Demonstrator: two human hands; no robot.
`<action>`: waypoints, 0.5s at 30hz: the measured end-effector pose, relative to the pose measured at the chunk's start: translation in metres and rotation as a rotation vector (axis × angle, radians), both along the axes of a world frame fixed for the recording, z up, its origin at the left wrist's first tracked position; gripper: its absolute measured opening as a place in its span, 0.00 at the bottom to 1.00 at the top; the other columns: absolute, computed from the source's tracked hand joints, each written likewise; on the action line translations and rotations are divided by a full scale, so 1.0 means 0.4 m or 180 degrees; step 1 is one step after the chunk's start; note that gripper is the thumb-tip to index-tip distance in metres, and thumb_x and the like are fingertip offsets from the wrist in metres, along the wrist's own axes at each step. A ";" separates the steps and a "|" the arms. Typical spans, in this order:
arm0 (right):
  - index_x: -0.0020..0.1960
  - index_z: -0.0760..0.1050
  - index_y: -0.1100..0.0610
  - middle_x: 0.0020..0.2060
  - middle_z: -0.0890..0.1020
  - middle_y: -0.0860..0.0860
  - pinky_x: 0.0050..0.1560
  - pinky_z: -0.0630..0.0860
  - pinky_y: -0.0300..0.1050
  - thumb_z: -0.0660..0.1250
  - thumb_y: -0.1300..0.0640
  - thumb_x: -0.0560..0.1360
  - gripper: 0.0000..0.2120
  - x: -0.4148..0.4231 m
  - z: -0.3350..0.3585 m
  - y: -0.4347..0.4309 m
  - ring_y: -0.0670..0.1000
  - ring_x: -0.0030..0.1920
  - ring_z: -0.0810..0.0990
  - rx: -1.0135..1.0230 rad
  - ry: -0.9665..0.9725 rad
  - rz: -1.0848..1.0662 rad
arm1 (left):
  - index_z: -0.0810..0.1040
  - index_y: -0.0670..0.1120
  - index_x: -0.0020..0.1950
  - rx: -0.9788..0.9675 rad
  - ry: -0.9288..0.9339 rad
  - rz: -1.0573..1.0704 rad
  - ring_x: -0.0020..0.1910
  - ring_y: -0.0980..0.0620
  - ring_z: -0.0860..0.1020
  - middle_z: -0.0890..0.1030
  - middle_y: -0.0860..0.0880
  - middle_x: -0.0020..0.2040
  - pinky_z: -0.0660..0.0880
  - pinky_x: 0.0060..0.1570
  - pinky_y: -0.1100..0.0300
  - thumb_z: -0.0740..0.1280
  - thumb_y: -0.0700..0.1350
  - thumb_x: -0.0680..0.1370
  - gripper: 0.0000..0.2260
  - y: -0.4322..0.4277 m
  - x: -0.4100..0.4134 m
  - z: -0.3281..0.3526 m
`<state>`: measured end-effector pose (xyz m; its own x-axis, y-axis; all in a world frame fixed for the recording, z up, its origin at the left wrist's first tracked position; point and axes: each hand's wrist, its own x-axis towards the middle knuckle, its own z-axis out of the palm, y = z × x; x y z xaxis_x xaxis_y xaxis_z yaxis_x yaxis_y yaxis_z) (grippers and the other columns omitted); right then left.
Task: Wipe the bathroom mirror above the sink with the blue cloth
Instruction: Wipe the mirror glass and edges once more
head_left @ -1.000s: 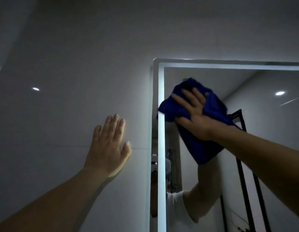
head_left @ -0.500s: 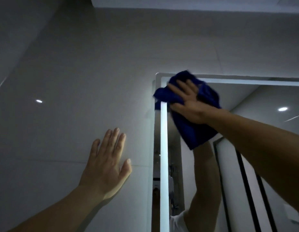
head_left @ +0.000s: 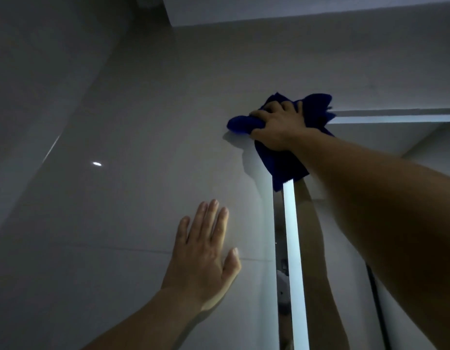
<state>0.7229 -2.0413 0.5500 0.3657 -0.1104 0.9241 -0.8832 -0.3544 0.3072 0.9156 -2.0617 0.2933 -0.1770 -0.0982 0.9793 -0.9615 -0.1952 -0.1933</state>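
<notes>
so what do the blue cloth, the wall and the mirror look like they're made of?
The blue cloth looks like matte fabric, maybe microfibre: fuzzy, bunched in folds. The wall looks like glossy glazed tile: it shows a sharp light reflection and a joint line. The mirror seems glass, reflections show in it, with a frosted lit strip along its edge.

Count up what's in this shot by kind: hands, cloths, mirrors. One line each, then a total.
Hands: 2 (left hand flat on the wall, right hand gripping the blue cloth)
Cloths: 1 (blue, bunched at the top left corner of the mirror)
Mirrors: 1
Total: 4
</notes>
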 end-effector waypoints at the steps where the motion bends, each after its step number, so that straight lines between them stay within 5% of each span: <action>1: 0.77 0.58 0.42 0.76 0.60 0.51 0.74 0.44 0.63 0.57 0.42 0.78 0.27 -0.010 -0.013 0.001 0.59 0.75 0.53 -0.0079 0.0151 0.0017 | 0.58 0.45 0.80 0.0022 0.0008 -0.0024 0.80 0.45 0.55 0.56 0.45 0.81 0.54 0.72 0.44 0.44 0.59 0.82 0.30 0.001 0.002 0.000; 6: 0.76 0.60 0.39 0.77 0.59 0.45 0.75 0.38 0.56 0.56 0.40 0.80 0.25 -0.088 -0.100 -0.018 0.51 0.78 0.47 -0.0307 0.1122 0.0128 | 0.56 0.45 0.80 0.0081 0.0043 -0.0012 0.79 0.44 0.57 0.57 0.44 0.81 0.55 0.71 0.44 0.42 0.60 0.81 0.31 0.008 -0.003 0.002; 11: 0.77 0.55 0.39 0.80 0.46 0.45 0.76 0.36 0.58 0.58 0.40 0.79 0.28 -0.069 -0.048 -0.018 0.54 0.79 0.38 0.0224 0.0115 0.0335 | 0.58 0.45 0.80 0.0151 0.0082 -0.0025 0.79 0.44 0.57 0.57 0.44 0.81 0.55 0.71 0.45 0.44 0.59 0.82 0.30 0.014 -0.009 0.001; 15: 0.78 0.57 0.48 0.79 0.46 0.51 0.75 0.39 0.63 0.60 0.43 0.78 0.30 0.031 -0.051 -0.007 0.63 0.78 0.36 0.0182 -0.0265 0.0072 | 0.55 0.46 0.81 0.0143 0.0072 -0.0058 0.80 0.46 0.52 0.53 0.45 0.82 0.52 0.73 0.44 0.48 0.59 0.81 0.30 0.012 -0.005 0.004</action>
<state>0.7353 -2.0441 0.5297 0.2910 -0.1564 0.9438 -0.8963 -0.3895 0.2118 0.9136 -2.0567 0.2948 -0.1570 -0.1392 0.9777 -0.9691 -0.1691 -0.1797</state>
